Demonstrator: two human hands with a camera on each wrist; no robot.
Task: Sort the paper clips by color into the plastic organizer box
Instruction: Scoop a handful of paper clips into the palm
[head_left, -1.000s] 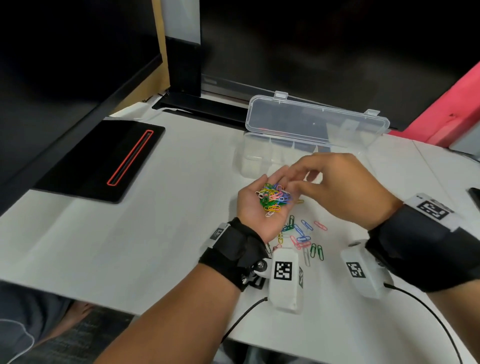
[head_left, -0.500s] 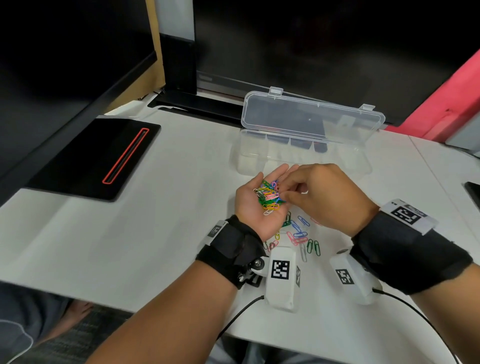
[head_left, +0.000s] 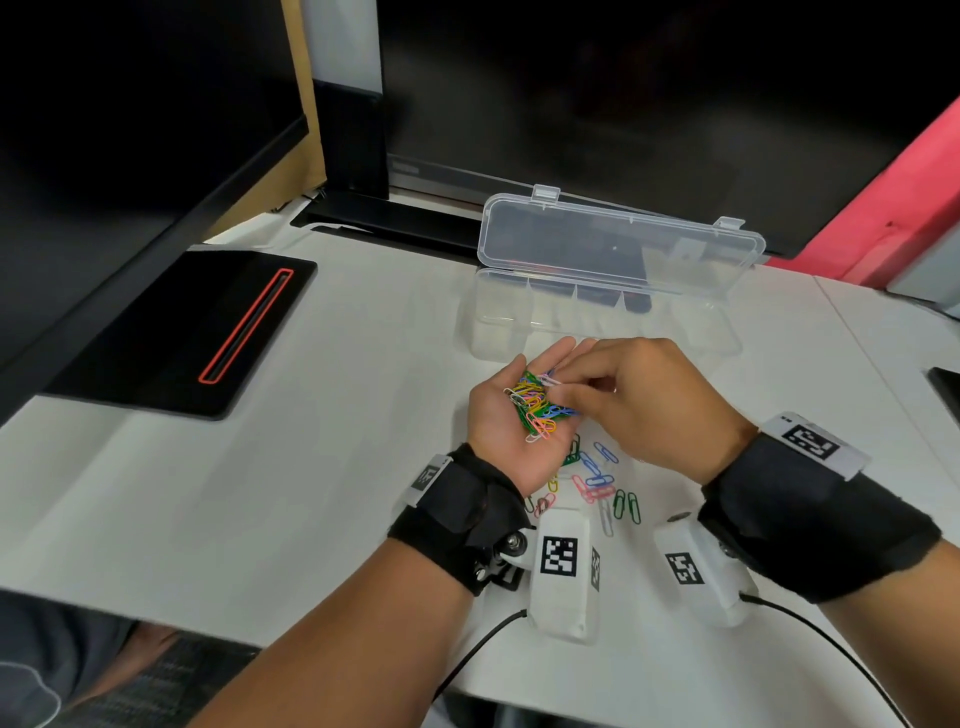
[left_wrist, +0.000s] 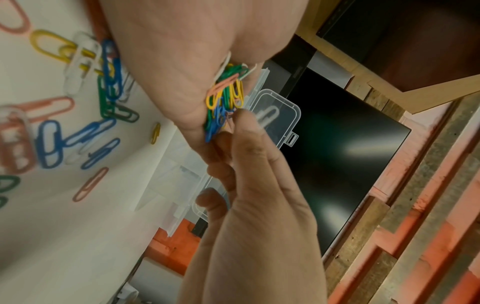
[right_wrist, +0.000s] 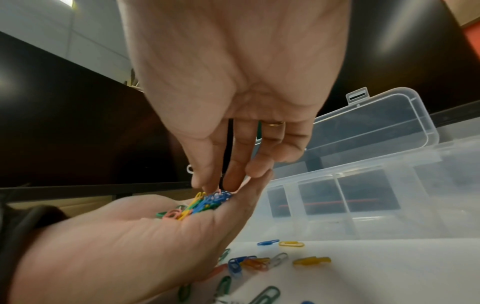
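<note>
My left hand (head_left: 540, 358) lies palm up just above the white table, carrying a pile of mixed-colour paper clips (head_left: 535, 408) on its fairly straight fingers. My right hand (head_left: 561, 384) reaches in from the right, and its thumb and forefinger pinch a white paper clip (left_wrist: 267, 114) at the pile's far edge. The right wrist view shows the fingertips (right_wrist: 207, 185) down in the pile (right_wrist: 200, 205). More loose clips (head_left: 597, 478) lie on the table under both hands. The clear plastic organizer box (head_left: 602, 322) stands just beyond, its lid (head_left: 618, 249) upright and its compartments showing no clips.
A black pad with a red-edged slot (head_left: 182, 332) lies at the left. A monitor stand base (head_left: 389, 218) and dark screens close off the back. A black device (head_left: 948, 389) sits at the right edge. Bare white table (head_left: 260, 493) lies to the left.
My right fingers, stretched over the pile a second ago, have curled down into it and pinched a clip. The left hand still carries the pile in about the same place.
</note>
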